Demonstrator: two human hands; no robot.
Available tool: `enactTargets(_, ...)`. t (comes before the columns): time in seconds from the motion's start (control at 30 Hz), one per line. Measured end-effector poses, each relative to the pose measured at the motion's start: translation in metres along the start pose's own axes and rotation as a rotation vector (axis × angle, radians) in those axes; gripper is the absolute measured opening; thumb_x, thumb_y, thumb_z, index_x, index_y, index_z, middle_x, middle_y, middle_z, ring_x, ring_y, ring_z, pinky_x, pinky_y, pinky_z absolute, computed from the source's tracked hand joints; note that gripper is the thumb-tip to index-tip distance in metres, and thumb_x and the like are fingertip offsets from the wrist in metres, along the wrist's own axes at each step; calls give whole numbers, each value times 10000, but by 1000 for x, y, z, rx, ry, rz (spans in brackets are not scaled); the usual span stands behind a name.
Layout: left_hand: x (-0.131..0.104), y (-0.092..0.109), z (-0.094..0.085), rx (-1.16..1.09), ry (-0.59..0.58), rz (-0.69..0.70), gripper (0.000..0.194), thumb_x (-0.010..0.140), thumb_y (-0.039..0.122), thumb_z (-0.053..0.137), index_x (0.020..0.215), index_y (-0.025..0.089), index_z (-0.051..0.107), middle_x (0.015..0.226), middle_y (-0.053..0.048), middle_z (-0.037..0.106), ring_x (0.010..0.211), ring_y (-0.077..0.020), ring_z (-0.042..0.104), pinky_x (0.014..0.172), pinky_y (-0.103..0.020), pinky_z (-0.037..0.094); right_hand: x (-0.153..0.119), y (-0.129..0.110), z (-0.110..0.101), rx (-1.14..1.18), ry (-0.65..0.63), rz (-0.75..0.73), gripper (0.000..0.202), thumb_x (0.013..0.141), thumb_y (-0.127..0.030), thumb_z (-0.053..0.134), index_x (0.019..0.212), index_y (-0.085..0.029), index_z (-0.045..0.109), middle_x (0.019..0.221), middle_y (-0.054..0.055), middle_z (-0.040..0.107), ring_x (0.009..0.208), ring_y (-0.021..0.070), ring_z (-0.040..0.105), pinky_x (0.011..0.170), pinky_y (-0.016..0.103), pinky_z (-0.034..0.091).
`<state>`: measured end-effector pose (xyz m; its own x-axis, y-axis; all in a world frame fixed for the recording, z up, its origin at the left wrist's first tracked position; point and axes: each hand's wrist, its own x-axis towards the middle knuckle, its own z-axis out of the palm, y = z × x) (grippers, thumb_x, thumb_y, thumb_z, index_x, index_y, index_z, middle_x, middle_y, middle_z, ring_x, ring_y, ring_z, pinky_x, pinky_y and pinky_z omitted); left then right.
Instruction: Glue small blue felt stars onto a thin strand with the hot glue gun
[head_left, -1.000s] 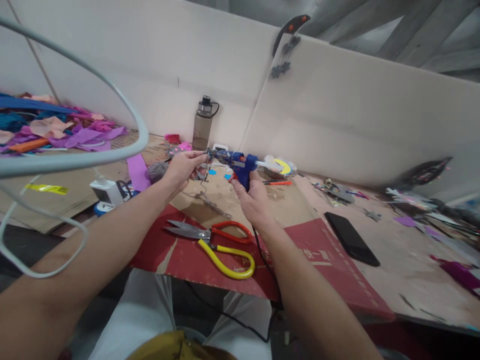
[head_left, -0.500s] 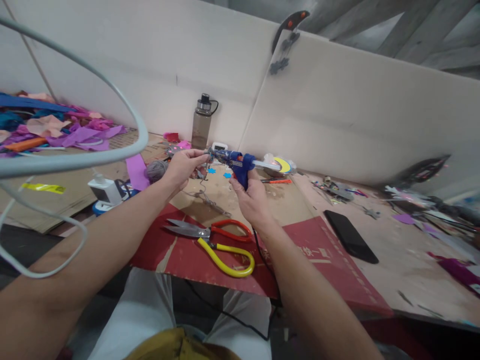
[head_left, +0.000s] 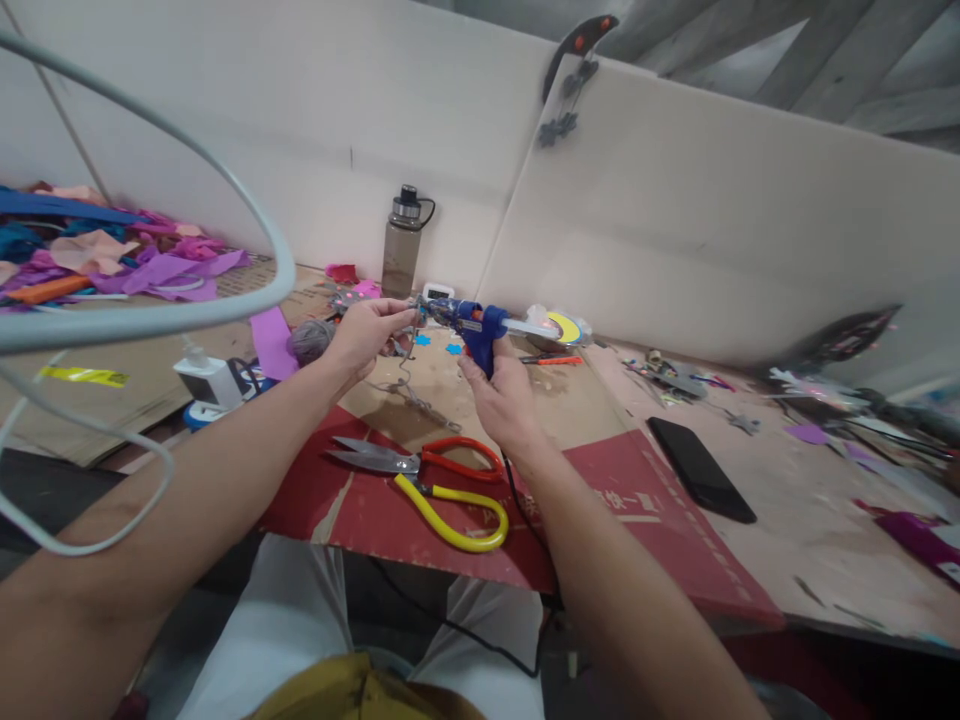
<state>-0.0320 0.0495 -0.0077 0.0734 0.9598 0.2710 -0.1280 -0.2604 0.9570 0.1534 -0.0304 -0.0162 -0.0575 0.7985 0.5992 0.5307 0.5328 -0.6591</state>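
Observation:
My right hand (head_left: pixel 504 385) is wrapped round the handle of a blue glue gun (head_left: pixel 484 330), which has a pale glue stick (head_left: pixel 529 328) in its back end. The gun's nozzle points left and reaches the fingertips of my left hand (head_left: pixel 375 330). Those fingers pinch a small grey piece, partly hidden, with a grey cord (head_left: pixel 406 375) hanging below it. Two small blue flower shapes (head_left: pixel 454 349) lie on the cardboard (head_left: pixel 375 405) beneath the gun. Nearer to me rest open scissors (head_left: pixel 420 465) with one red and one yellow handle.
A water bottle (head_left: pixel 403 245) stands by the white wall panel. Felt scraps (head_left: pixel 150 260), a white charger (head_left: pixel 208 382) and grey yarn (head_left: pixel 313 340) are at the left. At the right lies a black phone (head_left: pixel 701 470). A thick pale cable (head_left: pixel 277 250) loops across the upper left.
Both hands and the glue gun stay almost in place. The whole view has shifted very slightly.

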Motion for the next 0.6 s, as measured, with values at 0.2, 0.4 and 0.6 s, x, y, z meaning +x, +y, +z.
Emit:
enactTargets(0.2,1,-1,-1,-42,2,13,166,694,258,751,777,126,692,760,-53,706,414,-37,503,335,-164,234,0,1,0,-1,10,-1,322,884,-274,492,1191,-196,546,1065,101,649,937,234,587,862,388,450)
enactTargets(0.4,1,1,-1,-81,8,17,131,698,221,734,766,119,685,754,-55,708,410,-35,499,328,-161,223,0,2,1,15,14,-16,318,878,-274,501,1183,-197,551,1061,98,651,921,235,587,857,399,450)
enactTargets(0.6,0,3,0,-102,24,-12,122,693,214,733,751,123,678,724,-50,704,398,-36,493,320,-159,202,0,6,2,136,54,15,195,844,-303,555,1021,-222,568,918,52,644,793,187,561,750,339,468)
